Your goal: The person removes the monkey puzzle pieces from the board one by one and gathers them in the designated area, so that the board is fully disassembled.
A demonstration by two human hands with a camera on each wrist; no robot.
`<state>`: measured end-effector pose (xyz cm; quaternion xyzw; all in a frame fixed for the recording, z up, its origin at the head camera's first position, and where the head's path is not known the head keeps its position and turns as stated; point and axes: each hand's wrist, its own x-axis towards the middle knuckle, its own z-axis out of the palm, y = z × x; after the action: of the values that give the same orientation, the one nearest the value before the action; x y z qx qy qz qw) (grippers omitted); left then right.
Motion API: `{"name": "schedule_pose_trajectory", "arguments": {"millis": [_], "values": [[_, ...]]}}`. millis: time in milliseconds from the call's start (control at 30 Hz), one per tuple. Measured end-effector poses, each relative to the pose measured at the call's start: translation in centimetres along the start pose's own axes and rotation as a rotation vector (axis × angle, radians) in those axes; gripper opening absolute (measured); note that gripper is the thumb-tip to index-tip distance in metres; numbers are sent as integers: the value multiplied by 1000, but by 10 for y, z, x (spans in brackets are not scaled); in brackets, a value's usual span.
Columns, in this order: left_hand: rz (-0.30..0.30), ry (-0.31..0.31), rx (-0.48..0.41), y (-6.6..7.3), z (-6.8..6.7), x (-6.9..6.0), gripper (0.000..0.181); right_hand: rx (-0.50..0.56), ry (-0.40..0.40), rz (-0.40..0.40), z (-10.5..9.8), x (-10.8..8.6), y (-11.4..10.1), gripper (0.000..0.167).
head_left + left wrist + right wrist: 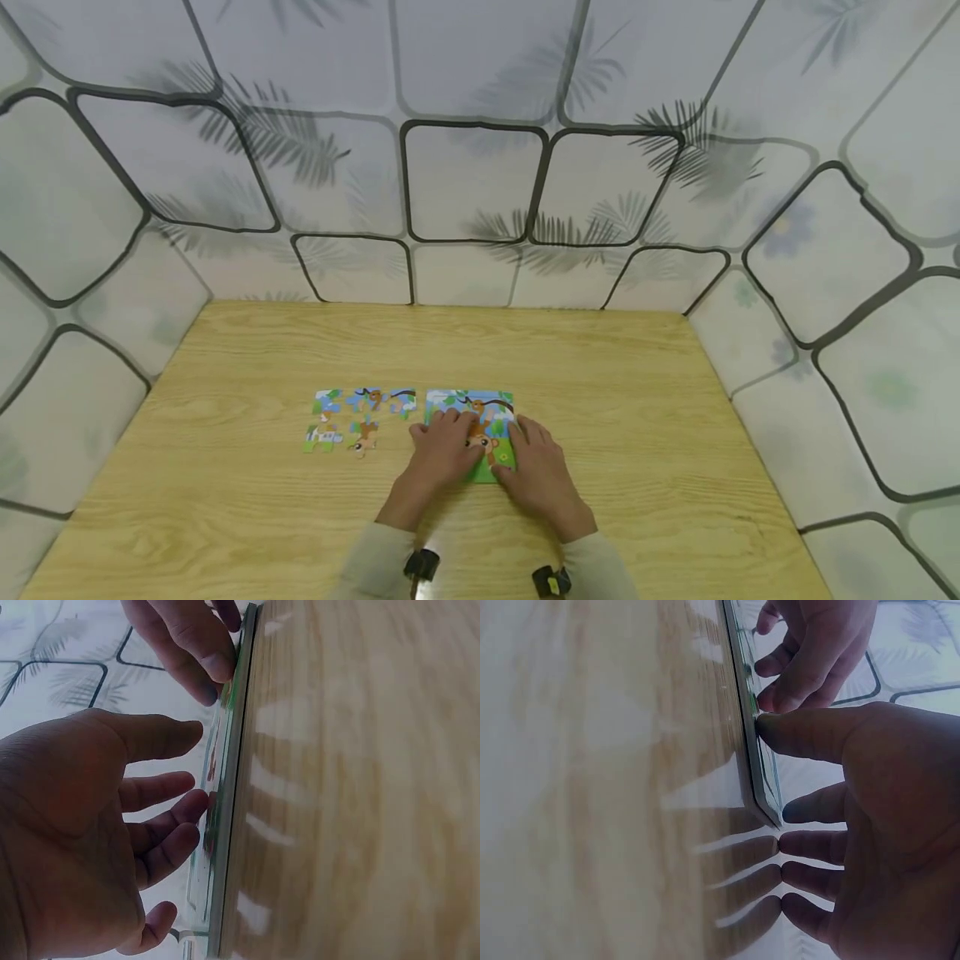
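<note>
Puzzle point(491, 428) seems mid-assembly: left hand point(442, 452) and right hand point(542, 472), fingers spread, touch it; next likely calls for loose pieces point(365, 432) at left.

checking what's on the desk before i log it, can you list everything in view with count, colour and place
puzzle pieces: several, exact count unclear; blue, green, white, orange-brown; on the table, left of the picture board
picture board: 1; blue and green with an orange-brown monkey; flat on the table, under the hands
table: 1; light wood; under everything
walls: 3 sides; pale grey-white with dark outlines and leaf prints; behind and beside the table
wrist cameras: 2; black; one at each wrist
sleeves: 2; pale beige; on the forearms
left hand: 1; bare; over the board's left part
right hand: 1; bare; at the board's right edge
</note>
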<state>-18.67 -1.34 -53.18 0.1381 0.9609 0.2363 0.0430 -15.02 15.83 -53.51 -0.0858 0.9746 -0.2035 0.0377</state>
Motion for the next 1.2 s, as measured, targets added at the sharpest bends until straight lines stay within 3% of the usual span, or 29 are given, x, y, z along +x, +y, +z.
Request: {"name": "schedule_pose_trajectory", "arguments": {"millis": [267,667,1000,1200], "values": [[-27,27,23,2,5,1,32,-19,-1,-3,1,0,0,70],[-99,40,-14,10,8,6,29,-21,11,-13,3,-1,2,71],[-77,93,-54,9,9,4,19,-28,26,-11,4,0,2,71],[-48,130,-163,7,11,5,19,-15,27,-5,5,0,3,69]]}}
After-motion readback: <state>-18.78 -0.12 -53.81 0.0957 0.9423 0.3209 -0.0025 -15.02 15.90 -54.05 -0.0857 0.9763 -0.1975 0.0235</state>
